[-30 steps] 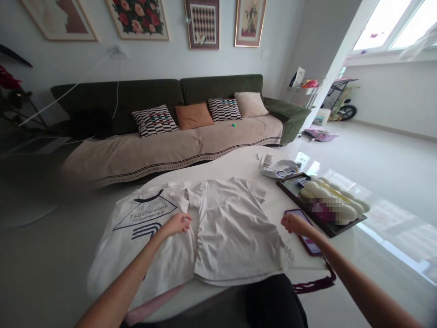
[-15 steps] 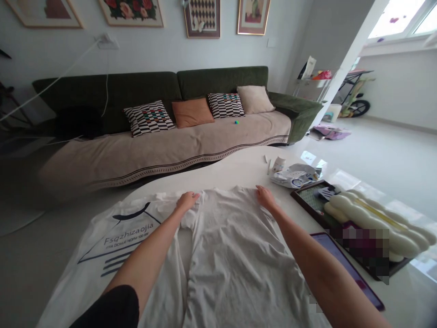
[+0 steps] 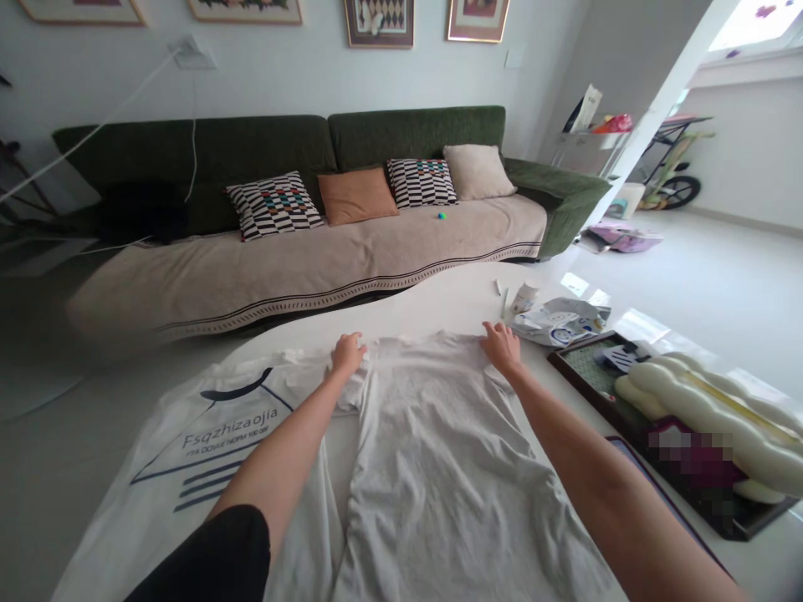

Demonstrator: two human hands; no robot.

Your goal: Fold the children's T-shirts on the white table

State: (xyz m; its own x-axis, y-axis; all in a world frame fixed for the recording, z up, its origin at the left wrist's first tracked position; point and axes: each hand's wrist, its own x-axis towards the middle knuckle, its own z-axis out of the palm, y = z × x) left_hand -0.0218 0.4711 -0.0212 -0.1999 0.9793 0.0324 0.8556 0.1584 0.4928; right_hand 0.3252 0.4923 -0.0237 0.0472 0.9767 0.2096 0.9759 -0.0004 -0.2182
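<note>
A plain grey-white T-shirt (image 3: 432, 451) lies spread on the white table, with soft wrinkles down its body. My left hand (image 3: 348, 354) is closed on its upper left corner, by the sleeve. At the upper right corner, my right hand (image 3: 502, 346) grips the cloth with bent fingers; the fingertips are partly hidden. The top edge runs fairly straight between both hands. Left of it lies a white T-shirt (image 3: 156, 435) with dark lettering and stripes, partly under my left forearm.
On the table's right are a crumpled silver-white packet (image 3: 558, 321), a small white bottle (image 3: 525, 296), a dark tray (image 3: 580, 368) holding a puffy cream object (image 3: 703, 401), and a tablet edge (image 3: 665, 493). Behind the table (image 3: 432, 301) stands a green sofa (image 3: 414, 125) with cushions.
Both hands have moved slightly away from me, the right one also rightward, and the grey-white T-shirt's top edge is straighter. The camera view has tilted down a little.
</note>
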